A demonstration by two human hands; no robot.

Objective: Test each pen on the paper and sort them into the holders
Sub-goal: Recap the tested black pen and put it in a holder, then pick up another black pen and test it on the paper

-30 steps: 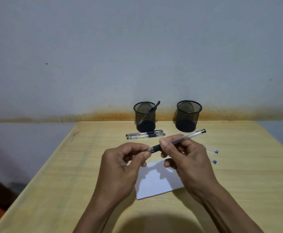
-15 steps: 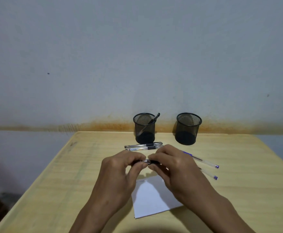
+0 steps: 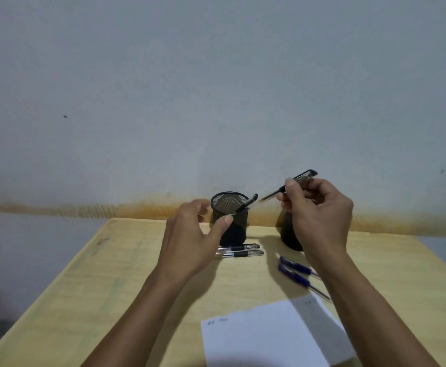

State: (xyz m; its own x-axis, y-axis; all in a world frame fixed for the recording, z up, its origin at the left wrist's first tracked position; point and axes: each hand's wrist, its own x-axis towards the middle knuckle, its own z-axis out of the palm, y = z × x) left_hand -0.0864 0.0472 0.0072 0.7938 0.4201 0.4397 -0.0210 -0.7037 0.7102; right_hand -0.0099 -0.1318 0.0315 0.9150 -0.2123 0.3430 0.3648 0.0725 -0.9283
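Note:
My right hand point(image 3: 319, 215) holds a black pen point(image 3: 300, 178) raised above the table, its tip pointing left toward the left mesh holder point(image 3: 229, 207), which has one black pen point(image 3: 248, 203) in it. The right mesh holder point(image 3: 288, 234) is mostly hidden behind my right hand. My left hand point(image 3: 192, 239) hovers open just left of the left holder, thumb near its wall. Two black pens point(image 3: 240, 250) lie in front of the left holder. Two blue pens point(image 3: 296, 271) lie to the right. White paper point(image 3: 269, 337) with small marks lies near me.
The wooden table point(image 3: 126, 274) ends at a stained wall behind the holders. Its left edge runs diagonally toward me.
My hands have separated and lifted toward the holders. The right hand raised the black pen up and away; the left let go and moved beside the left holder. The camera tilted.

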